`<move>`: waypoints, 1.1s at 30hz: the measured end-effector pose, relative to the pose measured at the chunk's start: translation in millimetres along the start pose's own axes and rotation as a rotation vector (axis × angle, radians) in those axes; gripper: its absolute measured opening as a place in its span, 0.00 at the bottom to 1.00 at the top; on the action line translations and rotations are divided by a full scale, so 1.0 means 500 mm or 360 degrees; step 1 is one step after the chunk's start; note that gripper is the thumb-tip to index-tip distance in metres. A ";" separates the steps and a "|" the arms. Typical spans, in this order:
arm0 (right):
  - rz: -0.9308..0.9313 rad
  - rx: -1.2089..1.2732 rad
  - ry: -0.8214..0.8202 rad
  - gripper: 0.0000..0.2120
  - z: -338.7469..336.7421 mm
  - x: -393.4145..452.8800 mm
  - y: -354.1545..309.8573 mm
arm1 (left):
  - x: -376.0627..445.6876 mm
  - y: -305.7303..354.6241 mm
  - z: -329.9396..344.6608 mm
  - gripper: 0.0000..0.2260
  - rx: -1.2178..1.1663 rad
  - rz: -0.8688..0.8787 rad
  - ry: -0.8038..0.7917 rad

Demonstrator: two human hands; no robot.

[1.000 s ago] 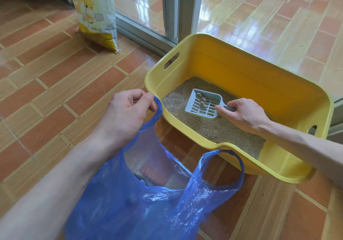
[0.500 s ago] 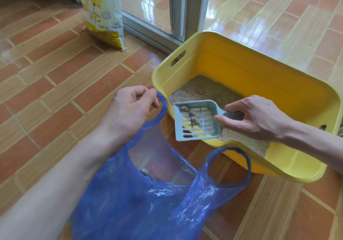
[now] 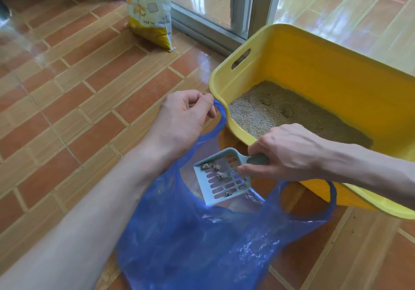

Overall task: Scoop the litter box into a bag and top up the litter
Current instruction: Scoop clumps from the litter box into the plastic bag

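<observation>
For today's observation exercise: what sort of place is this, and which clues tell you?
Probably a home, by a door to a balcony or patio: tiled floor, sliding glass door, and a yellow litter box on the floor.

Bag mouth [image 3: 202, 184] at lower centre is partly blocked by scoop [image 3: 221, 177]; litter box [image 3: 314, 69] walls off right; tiled floor [image 3: 78, 110] at left is unobstructed.

One camera sits on the person's head. It looks forward and down, close to the left hand [image 3: 179, 119], the right hand [image 3: 285, 152] and the tiled floor [image 3: 74, 92].
</observation>
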State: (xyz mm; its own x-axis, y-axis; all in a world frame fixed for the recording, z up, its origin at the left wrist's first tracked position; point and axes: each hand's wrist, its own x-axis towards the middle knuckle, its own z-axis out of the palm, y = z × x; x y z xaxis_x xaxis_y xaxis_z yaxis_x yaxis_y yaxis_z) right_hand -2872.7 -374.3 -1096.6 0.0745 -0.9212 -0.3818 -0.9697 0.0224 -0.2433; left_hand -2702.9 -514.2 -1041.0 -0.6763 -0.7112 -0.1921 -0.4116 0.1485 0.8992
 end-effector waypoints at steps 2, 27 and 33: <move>0.0041 -0.0036 0.0117 0.23 0.006 0.003 -0.019 | 0.000 -0.002 -0.001 0.16 -0.0008 -0.0005 0.0000; -0.0205 -0.0852 0.0710 0.08 0.150 0.034 -0.116 | 0.011 -0.020 0.007 0.15 -0.0002 -0.0012 -0.0035; -0.0066 -0.0695 0.0757 0.16 0.152 0.039 -0.110 | 0.010 -0.019 0.006 0.15 -0.0018 -0.0005 -0.0046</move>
State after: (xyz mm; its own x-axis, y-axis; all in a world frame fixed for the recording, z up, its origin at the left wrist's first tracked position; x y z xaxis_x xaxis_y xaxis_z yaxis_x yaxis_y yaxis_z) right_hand -2800.3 -363.9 -1158.2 0.0998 -0.9917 0.0811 -0.9811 -0.0845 0.1739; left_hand -2704.3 -517.2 -1052.0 -0.6923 -0.6916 -0.2060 -0.4069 0.1384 0.9029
